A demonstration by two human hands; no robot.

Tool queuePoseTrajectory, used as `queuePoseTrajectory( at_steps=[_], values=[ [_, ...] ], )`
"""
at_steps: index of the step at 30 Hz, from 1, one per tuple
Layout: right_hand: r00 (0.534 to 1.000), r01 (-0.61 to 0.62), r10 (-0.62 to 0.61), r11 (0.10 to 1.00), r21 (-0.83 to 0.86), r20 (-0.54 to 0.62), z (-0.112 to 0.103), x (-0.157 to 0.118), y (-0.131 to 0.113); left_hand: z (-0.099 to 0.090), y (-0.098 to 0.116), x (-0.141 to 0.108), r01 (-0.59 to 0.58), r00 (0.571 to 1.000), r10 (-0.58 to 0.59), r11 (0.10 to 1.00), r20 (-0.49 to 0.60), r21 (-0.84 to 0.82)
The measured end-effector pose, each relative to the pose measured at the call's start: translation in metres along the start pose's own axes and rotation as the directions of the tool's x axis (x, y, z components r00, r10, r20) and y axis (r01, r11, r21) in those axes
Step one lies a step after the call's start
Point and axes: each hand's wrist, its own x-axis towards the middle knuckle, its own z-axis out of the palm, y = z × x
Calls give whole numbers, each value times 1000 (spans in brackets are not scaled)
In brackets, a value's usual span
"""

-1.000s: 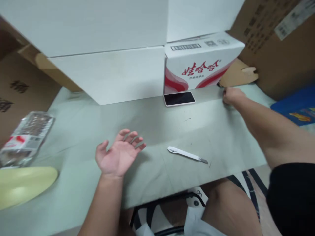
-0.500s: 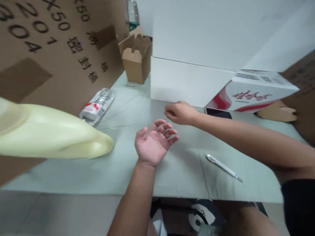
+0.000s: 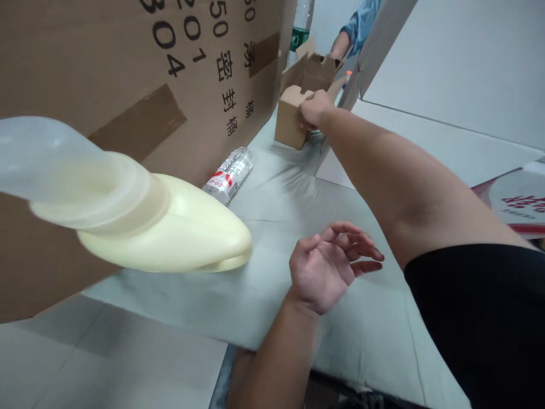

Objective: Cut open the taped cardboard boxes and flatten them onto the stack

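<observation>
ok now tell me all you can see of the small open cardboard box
The small open cardboard box is plain brown and looks like thin card. It stands upright near the far end of the table, beside the large printed carton. Its top flaps are raised, notched in places, and the inside looks shadowed. The right hand is at its near side, apparently gripping or touching it; contents can't be made out.

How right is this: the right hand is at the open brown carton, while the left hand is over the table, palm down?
One part is wrong: the left hand is palm up, not palm down, as the head view shows. It is over the table, and the right hand is at the open brown carton, as you said.
</observation>
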Motion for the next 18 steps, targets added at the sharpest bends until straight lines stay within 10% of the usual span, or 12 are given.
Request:
queuePoseTrajectory(
  at_steps=[5, 8, 12, 16, 18],
  values=[
    [984, 168, -175, 907, -387, 17, 11, -45, -13, 9, -1, 3, -145, 989, 147, 986, -12, 79],
    [948, 309, -310, 844, -438, 71, 3, -93, -13, 19, -1, -1, -387, 913, 407, 889, -31, 246],
    [849, 505, -523, 756, -417, 80, -42, -186, 9, 30, 1, -14, -662, 618, 784, 476, 62, 579],
    [742, 637, -667, 673, -376, 62, -113, -306, 39, 31, 7, -20, -692, 244, 957, 57, 159, 720],
    [694, 670, -719, 634, -386, 22, -146, -363, 53, 26, 9, -18, -665, 172, 977, 20, 127, 746]
  ],
)
